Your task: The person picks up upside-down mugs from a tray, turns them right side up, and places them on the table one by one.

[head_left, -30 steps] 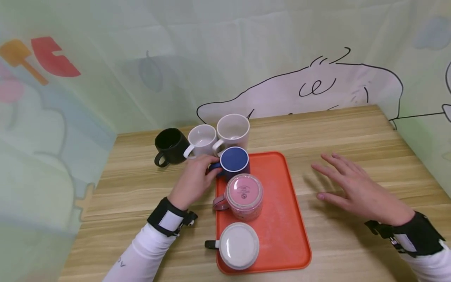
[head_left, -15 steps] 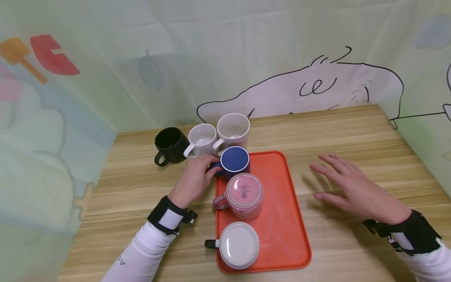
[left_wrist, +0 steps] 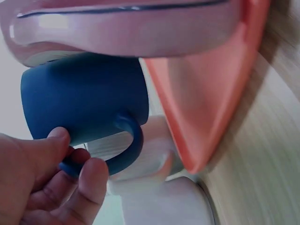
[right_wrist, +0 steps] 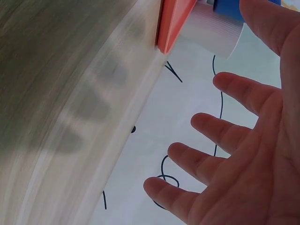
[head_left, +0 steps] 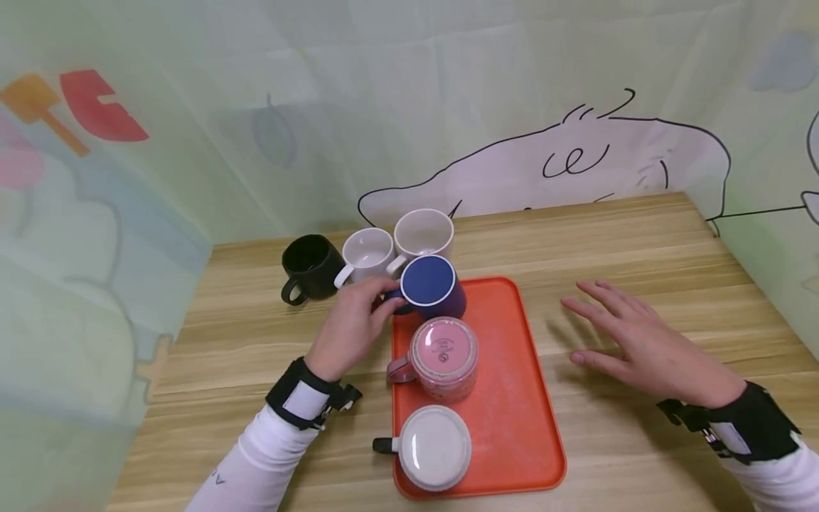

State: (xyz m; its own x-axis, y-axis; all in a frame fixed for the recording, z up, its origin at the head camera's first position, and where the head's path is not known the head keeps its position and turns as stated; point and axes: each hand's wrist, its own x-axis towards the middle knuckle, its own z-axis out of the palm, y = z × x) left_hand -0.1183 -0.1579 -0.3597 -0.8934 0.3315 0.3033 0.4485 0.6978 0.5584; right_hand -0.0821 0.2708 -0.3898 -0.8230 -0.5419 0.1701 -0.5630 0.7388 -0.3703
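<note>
At far left, on the pale printed fabric wall (head_left: 320, 163), an orange hammer-like shape (head_left: 28, 98) beside a red one. Lower down, a white sleeve and a black wristband (head_left: 303, 398) around the left wrist. Then, near the back of the wood-grain worktop (head_left: 627, 249), a matte black rounded mug (head_left: 320, 274), upright, handle towards the near left.

Next, the left hand (head_left: 350, 323) — thumb and fingers curled, clamped on the handle of a deep blue cylindrical mug with a white-ringed base (head_left: 429, 281). Held bottom up above the far left corner of the tray, tilted slightly, base end leaning left; contact with the tray impossible to tell. Behind it, 2 upright mugs with handles to the near left: a small white round mug (head_left: 369, 252) and a taller off-white mug (head_left: 424, 233), the latter partly hidden by the blue.

On the red rectangular tray with rounded corners (head_left: 505, 398), along the left side, 2 more mugs bottom up: nearest the person, a white round mug with a mostly black handle (head_left: 435, 448); between that and the blue, a glossy pink mug with a printed base (head_left: 443, 352). Both with handles pointing left, out past the tray's edge.

Farther right, over bare worktop and well apart from the tray, the right hand (head_left: 646, 345) — fingers spread, thumb apart.
</note>
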